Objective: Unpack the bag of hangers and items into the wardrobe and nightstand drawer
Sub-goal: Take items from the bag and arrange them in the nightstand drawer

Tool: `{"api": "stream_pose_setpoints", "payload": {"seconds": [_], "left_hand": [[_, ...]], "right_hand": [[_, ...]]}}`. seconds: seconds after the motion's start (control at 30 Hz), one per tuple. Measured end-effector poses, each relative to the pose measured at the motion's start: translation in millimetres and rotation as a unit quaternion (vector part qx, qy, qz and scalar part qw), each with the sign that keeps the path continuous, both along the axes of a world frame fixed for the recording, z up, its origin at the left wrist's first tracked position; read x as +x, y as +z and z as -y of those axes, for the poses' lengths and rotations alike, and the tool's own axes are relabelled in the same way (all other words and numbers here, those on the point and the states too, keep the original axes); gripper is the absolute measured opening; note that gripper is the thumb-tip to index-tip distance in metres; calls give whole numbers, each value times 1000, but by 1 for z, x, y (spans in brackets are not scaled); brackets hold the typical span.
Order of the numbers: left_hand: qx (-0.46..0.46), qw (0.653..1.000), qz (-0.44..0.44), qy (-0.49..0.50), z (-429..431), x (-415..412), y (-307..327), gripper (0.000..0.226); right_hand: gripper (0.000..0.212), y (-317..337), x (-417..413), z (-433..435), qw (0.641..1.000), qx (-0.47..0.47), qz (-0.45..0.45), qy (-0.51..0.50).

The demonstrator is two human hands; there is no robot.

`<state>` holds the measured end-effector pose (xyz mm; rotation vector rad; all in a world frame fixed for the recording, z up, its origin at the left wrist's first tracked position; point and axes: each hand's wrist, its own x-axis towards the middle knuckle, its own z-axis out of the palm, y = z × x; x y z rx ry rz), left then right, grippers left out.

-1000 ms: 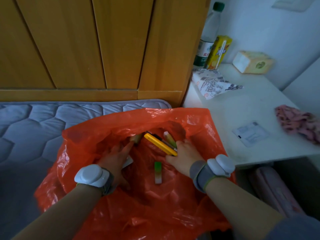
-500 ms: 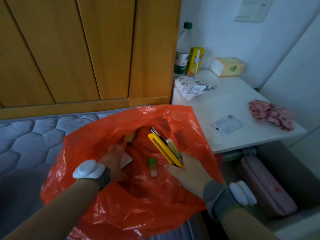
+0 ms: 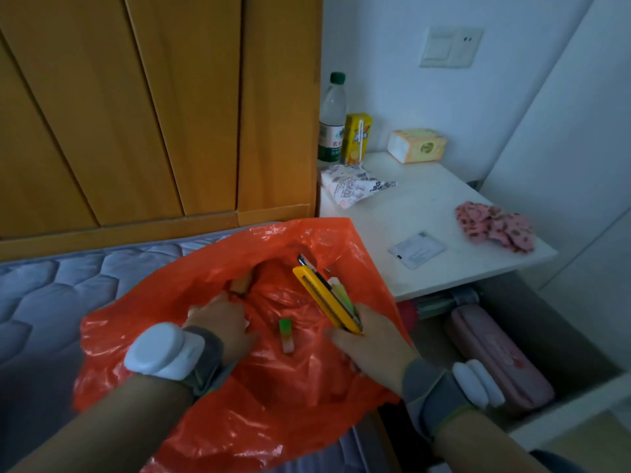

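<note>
Cutter (image 3: 324,298) held tight in right grip (image 3: 372,343) over orange bag (image 3: 273,421); left grip (image 3: 218,322) inside, cannot tell. Green-pink item (image 3: 285,339) not yet unpacked; drawer (image 3: 563,402) open.

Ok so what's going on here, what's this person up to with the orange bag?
A person is emptying an orange plastic bag on the mattress. The right hand grips a yellow utility knife and a few smaller items at the bag's mouth. The left hand is inside the bag; whether it holds anything is unclear. A small green and pink item lies loose in the bag. The nightstand drawer is open, a pink pencil case in it.
</note>
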<state>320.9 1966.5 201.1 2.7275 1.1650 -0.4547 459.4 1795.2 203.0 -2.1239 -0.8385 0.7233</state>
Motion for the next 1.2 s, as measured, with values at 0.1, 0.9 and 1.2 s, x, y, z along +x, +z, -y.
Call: {"api": "stream_pose_setpoints", "payload": {"seconds": [0.1, 0.9, 1.2], "left_hand": [[17, 999, 36, -9, 9, -9, 21, 45], [-43, 991, 44, 118, -45, -1, -79, 107], [-12, 992, 79, 98, -47, 10, -91, 56]], "right_hand": [[23, 2, 1, 2, 1000, 9, -7, -1], [24, -3, 5, 20, 998, 34, -46, -24], [27, -11, 8, 18, 999, 13, -29, -27]]}}
